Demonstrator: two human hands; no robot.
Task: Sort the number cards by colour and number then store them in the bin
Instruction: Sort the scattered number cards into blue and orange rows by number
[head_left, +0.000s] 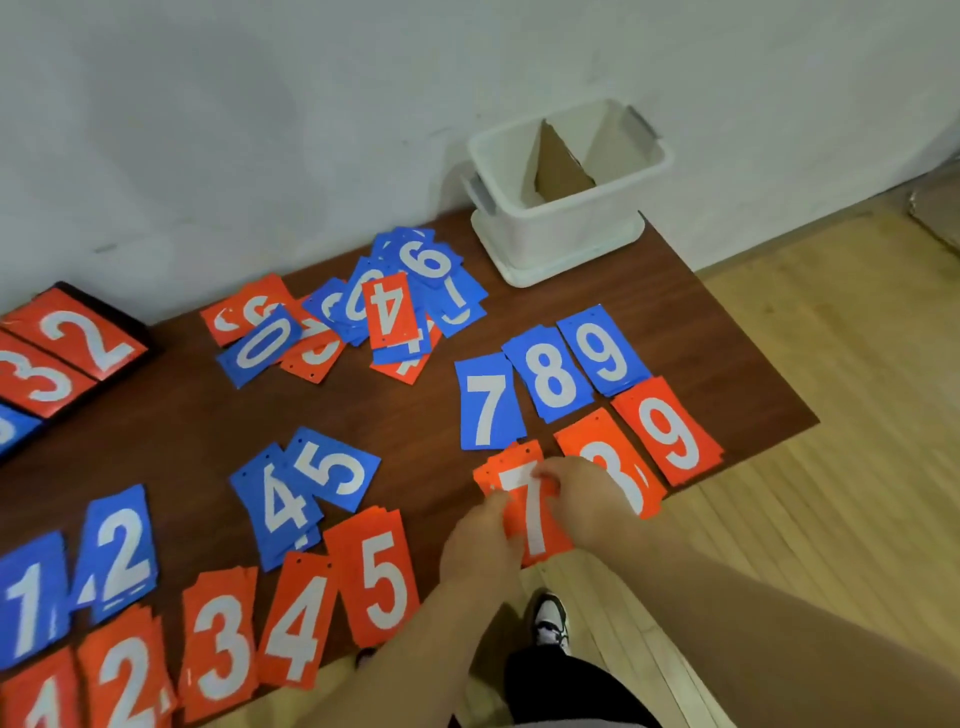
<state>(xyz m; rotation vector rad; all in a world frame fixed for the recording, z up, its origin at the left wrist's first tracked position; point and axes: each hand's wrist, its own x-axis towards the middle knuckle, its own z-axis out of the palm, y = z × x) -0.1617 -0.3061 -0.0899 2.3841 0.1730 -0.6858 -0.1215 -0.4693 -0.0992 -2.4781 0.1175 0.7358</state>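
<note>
Fingers (546, 475) of left hand (480, 540) and right hand (584, 499) pinch red 7 cards (535, 535) from both sides.

On the dark brown surface (405, 413): white bin (561, 234) at the far right corner, jumbled heap of number cards (387, 312) mid-back, sorted blue stacks (550, 379) and red stacks (223, 649) in rows nearer.
</note>
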